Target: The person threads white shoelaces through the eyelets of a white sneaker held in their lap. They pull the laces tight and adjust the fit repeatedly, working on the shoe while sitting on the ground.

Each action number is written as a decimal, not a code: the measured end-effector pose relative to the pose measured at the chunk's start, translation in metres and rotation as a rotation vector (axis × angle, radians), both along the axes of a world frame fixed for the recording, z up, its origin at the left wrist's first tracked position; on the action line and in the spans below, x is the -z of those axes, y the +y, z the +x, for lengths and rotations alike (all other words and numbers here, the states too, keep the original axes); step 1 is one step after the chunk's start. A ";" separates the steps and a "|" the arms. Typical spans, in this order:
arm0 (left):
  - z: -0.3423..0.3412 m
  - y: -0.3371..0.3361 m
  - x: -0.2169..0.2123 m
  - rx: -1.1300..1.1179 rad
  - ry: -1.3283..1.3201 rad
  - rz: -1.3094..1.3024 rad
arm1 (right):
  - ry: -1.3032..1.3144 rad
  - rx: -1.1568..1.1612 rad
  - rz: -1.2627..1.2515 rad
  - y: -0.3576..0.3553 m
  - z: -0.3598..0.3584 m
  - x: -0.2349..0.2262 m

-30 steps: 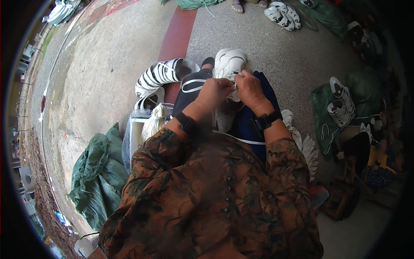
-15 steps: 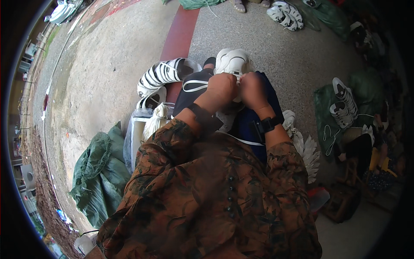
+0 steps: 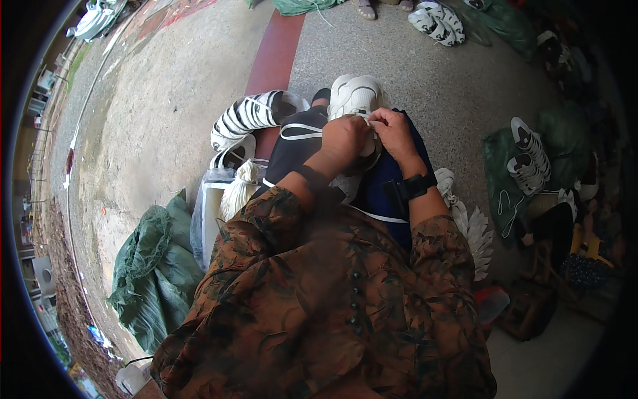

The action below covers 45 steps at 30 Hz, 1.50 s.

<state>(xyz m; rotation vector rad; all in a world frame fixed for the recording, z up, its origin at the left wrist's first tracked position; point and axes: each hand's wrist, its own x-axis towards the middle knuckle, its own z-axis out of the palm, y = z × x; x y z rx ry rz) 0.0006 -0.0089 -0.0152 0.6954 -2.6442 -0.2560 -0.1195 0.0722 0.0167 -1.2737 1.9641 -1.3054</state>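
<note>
A pair of white sneakers [image 3: 359, 96] rests on my lap, toes pointing away from me. My left hand [image 3: 344, 136] is closed over the lacing of the nearer part, its fingertips mostly hidden. Against it, my right hand [image 3: 395, 133] pinches a short bit of white shoelace between thumb and forefinger. A loop of white lace [image 3: 300, 132] lies over my dark left trouser leg, beside the left hand. Another white strand crosses my lap below the wrists. The hands cover the tongue and eyelets of the shoe.
Left of my legs stand a row of nested black-and-white shoes [image 3: 249, 121], a bundle of white laces [image 3: 239, 193] and a green sack [image 3: 156, 276]. More white laces [image 3: 468, 226] hang at my right. Laced shoes [image 3: 530, 156] lie on green sacking, near another person at the right.
My right hand has opened out slightly from its tight, blurred grip, with thumb and forefinger now showing in a pinch. The left hand and the sneakers have barely shifted.
</note>
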 end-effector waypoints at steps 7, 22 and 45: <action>0.002 -0.001 0.007 0.030 0.128 -0.010 | -0.088 0.041 0.052 -0.001 -0.003 0.006; 0.066 -0.029 -0.031 -0.017 0.410 0.208 | -0.714 0.698 -0.673 0.178 -0.140 0.019; 0.054 -0.047 0.003 0.325 0.306 0.128 | 0.559 -0.013 -0.072 0.043 0.007 -0.007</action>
